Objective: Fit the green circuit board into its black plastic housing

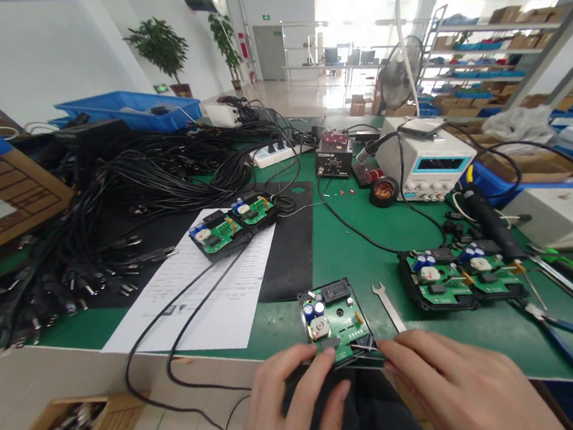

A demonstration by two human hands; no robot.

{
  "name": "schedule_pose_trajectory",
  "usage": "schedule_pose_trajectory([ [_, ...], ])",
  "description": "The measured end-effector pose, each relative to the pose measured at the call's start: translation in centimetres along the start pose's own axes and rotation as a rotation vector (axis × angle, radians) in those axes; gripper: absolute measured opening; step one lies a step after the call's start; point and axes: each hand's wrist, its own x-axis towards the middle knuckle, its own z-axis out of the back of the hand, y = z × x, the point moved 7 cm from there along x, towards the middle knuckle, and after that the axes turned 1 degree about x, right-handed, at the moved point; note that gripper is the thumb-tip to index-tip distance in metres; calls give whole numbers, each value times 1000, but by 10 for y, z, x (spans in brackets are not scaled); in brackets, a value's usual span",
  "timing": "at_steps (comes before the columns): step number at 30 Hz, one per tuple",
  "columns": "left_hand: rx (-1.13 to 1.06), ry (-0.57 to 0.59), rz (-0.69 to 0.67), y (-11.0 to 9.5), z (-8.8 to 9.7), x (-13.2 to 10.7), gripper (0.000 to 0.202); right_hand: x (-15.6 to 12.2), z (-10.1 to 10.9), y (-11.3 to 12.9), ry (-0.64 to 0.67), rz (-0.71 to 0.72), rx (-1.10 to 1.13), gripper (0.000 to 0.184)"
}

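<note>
— Fingertips first: our left hand (295,401) and our right hand (452,388) both rest on the near edge of the green circuit board (336,321), fingers loosely spread, pressing or steadying it, not gripping it. The board sits in a black tray at the near rim of the worktop (348,236), right in front of us.

— So where's our risk?

— That rim, mostly. The board lies so close to the drop between our hands that, if we press down on the near side or pull it toward us, we judge it could tip off into our lap.

— And the parts on it?

— The blue capacitors and the white round part stand just beyond our left fingers; a slip forward could bend them. We cannot tell whether anything under our fingertips is loose.

— Anything beside us?

— The small wrench (389,305) lies just beyond our right fingers, nearly touching the tray; a sideways nudge could push it onto the board. Two black cables (186,324) run over the rim to the left of our left hand, so a wide sweep could snag them and drag the paired boards (234,225) farther out.
</note>
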Motion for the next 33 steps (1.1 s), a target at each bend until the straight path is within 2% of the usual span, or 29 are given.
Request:
schedule_pose_trajectory([
  [3, -46, 23, -50, 2, -2, 6, 31, 4, 3, -2, 42, 17, -4, 36],
  [8, -82, 37, -27, 12, -1, 10, 33, 6, 4, -2, 43, 21, 16, 34],
  [16, -130, 47, -13, 15, 3, 14, 32, 17, -6, 1, 39, 5, 95, 29],
  [23, -203, 58, 46, 20, 4, 15, 34, 21, -22, -4, 197, 75, 260, 18],
  [29, -200, 60, 18, 24, 2, 13, 36, 25, -26, -7, 345, 112, 293, 14],
  [33, -121, 19, -30, 22, 6, 9, 38, 26, -22, -8, 249, 123, 303, 15],
])
